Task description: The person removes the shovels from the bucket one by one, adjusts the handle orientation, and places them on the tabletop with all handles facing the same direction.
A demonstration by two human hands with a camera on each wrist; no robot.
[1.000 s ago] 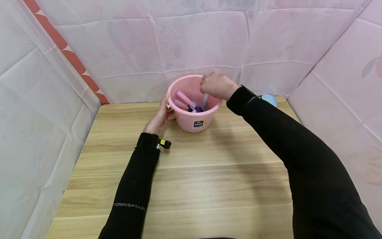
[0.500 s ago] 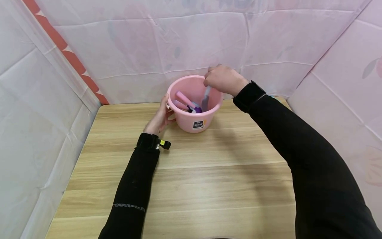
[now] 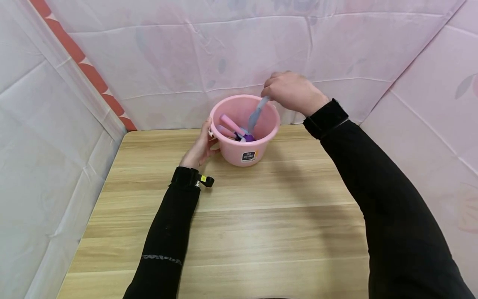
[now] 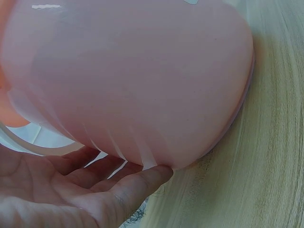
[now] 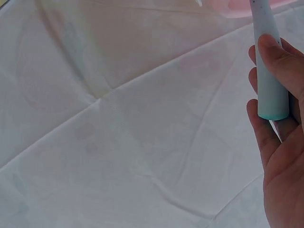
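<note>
The lower end of the tool [image 3: 257,114] is hidden among the things in the bucket [image 3: 244,153], so its working end cannot be made out; the right wrist view shows only its pale blue handle [image 5: 268,61], cut off at the top edge. The other things in the bucket are pink and purple, too tangled to tell apart. The left wrist view is almost filled by the bucket's pink wall [image 4: 133,76]. The right hand [image 3: 291,92] has its fingers [image 5: 278,52] curled round the handle, holding it tilted above the bucket's rim. The left hand [image 3: 198,150] rests with straight fingers [image 4: 137,183] against the bucket's side. The bucket stands on the table [image 3: 231,232], near its far edge.
</note>
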